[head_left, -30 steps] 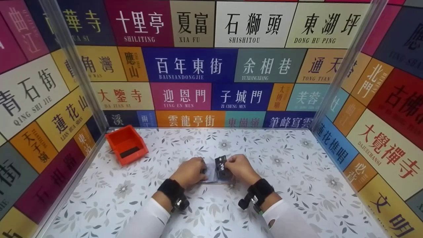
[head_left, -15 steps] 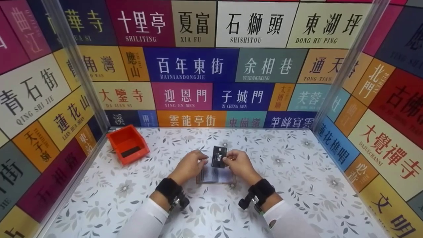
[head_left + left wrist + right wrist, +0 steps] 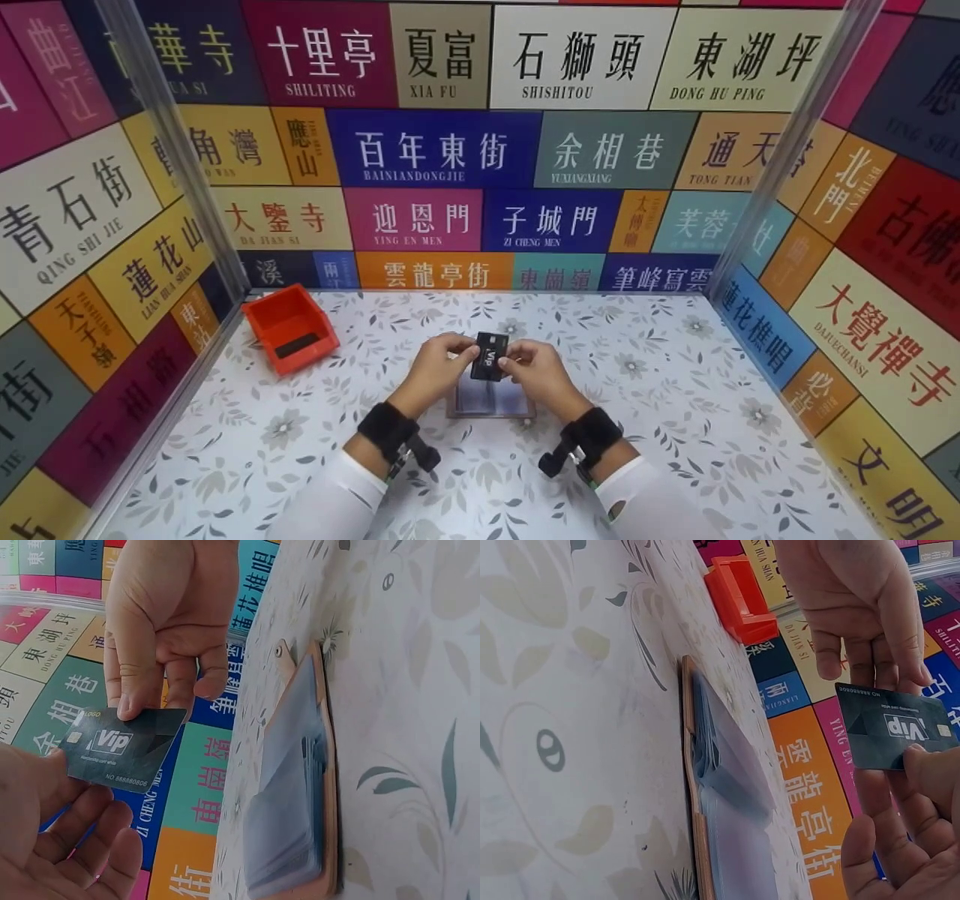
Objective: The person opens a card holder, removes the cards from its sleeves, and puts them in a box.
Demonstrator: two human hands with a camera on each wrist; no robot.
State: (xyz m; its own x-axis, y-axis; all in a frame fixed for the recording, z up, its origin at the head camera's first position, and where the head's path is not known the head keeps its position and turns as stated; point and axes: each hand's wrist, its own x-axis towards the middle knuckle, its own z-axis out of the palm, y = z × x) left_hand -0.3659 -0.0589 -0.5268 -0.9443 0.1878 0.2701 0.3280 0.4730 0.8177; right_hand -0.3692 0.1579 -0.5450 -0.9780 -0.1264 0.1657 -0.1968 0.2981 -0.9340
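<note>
A black card [image 3: 490,355] printed "Vip" is held up over an open card holder [image 3: 495,399]. My right hand [image 3: 541,371] pinches the card by its right edge, thumb on the printed face [image 3: 894,727]. My left hand [image 3: 439,371] is at the opposite edge, its thumb and fingers pinching there; in the left wrist view its thumb meets the edge by the chip. The card holder [image 3: 289,817] lies open on the table, with a tan cover, clear plastic sleeves and a snap strap [image 3: 283,660].
A red-orange plastic bin [image 3: 291,328] stands at the back left of the flower-patterned table [image 3: 637,450]. Walls covered in colourful panels of Chinese characters [image 3: 435,148] enclose the back and both sides.
My right hand has lifted the card up from over the card holder, towards the back. My left hand has left the holder and moved in to the card's left edge.
</note>
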